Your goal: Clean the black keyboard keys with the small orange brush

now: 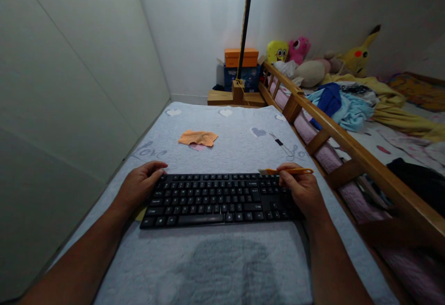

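A black keyboard point(208, 198) lies flat on the pale blue quilted cover. My left hand point(141, 184) grips its upper left corner, thumb and fingers closed at the edge. Over the number pad at the right end, my right hand point(299, 187) pinches a small brush point(301, 171) by its orange handle. The pale bristles point left, at the keyboard's top edge. Beyond the keyboard lies a crumpled orange cloth point(198, 137). Farther right rests a thin metal wire tool point(279, 142) with a black middle. Something yellowish point(140, 214) shows beneath the keyboard's left end, mostly hidden.
A wooden rail point(330, 119) runs along the right side, with a bed of clothes and plush toys point(313, 72) beyond it. A pale wall panel point(69, 87) borders the left. At the back stand an upright black pole point(246, 22) and an orange box point(231, 58).
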The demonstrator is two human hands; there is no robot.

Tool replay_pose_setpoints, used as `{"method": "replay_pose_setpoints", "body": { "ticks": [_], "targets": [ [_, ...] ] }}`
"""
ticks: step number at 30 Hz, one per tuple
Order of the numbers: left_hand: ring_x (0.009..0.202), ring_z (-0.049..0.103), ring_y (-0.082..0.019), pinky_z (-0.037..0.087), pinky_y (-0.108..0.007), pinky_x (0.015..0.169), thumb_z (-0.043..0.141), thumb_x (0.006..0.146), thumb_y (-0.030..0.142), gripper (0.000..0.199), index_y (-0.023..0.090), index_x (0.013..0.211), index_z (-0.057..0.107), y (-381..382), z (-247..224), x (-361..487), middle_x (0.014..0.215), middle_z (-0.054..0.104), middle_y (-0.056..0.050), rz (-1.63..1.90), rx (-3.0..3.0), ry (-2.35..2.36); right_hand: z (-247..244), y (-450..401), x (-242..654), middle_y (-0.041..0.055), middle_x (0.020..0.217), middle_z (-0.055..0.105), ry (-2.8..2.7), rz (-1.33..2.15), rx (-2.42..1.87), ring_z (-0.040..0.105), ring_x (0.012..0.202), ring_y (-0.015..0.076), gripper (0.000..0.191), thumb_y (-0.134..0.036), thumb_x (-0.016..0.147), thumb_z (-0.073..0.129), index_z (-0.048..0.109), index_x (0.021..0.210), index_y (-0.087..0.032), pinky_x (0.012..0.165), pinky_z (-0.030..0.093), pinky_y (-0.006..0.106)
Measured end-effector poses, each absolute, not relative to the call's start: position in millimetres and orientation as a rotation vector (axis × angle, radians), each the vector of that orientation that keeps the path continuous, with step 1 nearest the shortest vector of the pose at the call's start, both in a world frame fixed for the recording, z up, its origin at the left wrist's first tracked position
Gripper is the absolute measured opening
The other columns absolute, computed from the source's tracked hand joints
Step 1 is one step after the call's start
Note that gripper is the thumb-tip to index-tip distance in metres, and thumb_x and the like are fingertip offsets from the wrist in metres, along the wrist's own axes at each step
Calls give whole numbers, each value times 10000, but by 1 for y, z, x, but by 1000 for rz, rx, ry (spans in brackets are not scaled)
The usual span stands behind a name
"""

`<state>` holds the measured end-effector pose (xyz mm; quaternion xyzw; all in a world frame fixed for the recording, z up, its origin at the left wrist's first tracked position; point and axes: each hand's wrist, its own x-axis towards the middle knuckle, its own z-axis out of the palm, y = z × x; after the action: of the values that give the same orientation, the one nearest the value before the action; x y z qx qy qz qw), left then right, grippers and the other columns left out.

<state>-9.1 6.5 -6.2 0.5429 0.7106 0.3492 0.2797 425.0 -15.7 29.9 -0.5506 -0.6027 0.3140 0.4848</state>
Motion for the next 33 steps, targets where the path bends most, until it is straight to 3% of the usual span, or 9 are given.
{"method": "replay_pose_setpoints", "body": {
  "ticks": [11, 20, 33],
  "targets": [
    [759, 700, -247, 520, -307, 637, 630, 760, 521, 432, 212, 1033, 760, 6, -6, -9, 875, 780, -50, 936, 1448, 1895, 31, -18, 421, -17, 605, 597, -1558, 826, -1353, 556, 558, 156, 193, -371, 828, 642, 718, 855, -196, 540, 446, 270],
    [788, 694, -241, 505, -296, 638, 618, 773, 509, 427, 201, 1031, 762, 7, -11, -12, 912, 774, -53, 931, 1469, 1913, 34, -17, 429, 27, 764, 735, -1653, 673, -1382, 684, 744, 209, 177, -324, 825, 607, 739, 806, -208, 714, 526, 300],
    [713, 681, -234, 508, -299, 605, 636, 724, 534, 469, 199, 1024, 768, 7, -5, -9, 822, 763, -39, 953, 1420, 1898, 40, -20, 444, 15, 655, 706, -1549, 465, -1554, 645, 619, 205, 191, -324, 714, 573, 731, 693, -219, 588, 469, 294]
  ]
}}
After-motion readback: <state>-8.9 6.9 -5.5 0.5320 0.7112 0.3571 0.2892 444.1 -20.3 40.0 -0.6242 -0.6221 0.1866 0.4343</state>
